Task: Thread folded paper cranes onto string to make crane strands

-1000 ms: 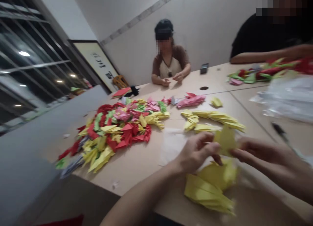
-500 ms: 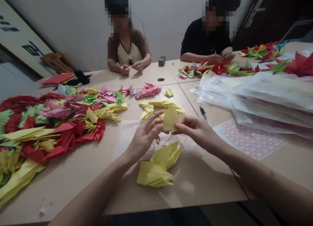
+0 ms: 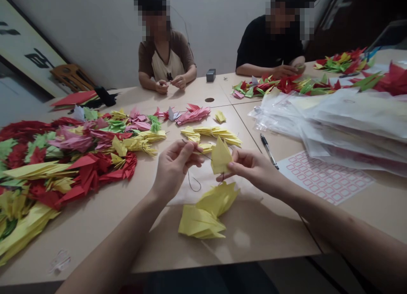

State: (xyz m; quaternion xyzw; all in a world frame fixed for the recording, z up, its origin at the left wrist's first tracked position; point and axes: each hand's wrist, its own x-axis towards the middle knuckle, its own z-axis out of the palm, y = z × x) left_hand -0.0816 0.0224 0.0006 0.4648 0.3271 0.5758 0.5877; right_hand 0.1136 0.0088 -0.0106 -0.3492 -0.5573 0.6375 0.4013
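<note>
My right hand (image 3: 251, 163) pinches a yellow folded paper piece (image 3: 221, 156) by its lower right edge, its point upward. To its left, the fingers of my left hand (image 3: 173, 169) are closed on a dark thread (image 3: 200, 185), which runs across to the paper and hangs in a loop below. Whether a needle is at its end I cannot tell. Just beneath my hands lie two bunches of yellow folded paper (image 3: 202, 222) on the table. Behind the held piece, a curved row of yellow folded pieces (image 3: 222, 135) rests on the tabletop.
Heaps of red, green, pink and yellow folded paper (image 3: 85, 171) cover the left side. To the right are a pen (image 3: 269, 150), a sticker sheet (image 3: 327, 177) and stacked clear plastic bags (image 3: 346, 124). Two people (image 3: 167, 58) sit across the table, their hands at small items.
My left hand has moved left and up, away from the yellow paper piece, drawing the thread with it. The right hand still holds the piece, now slightly tilted.
</note>
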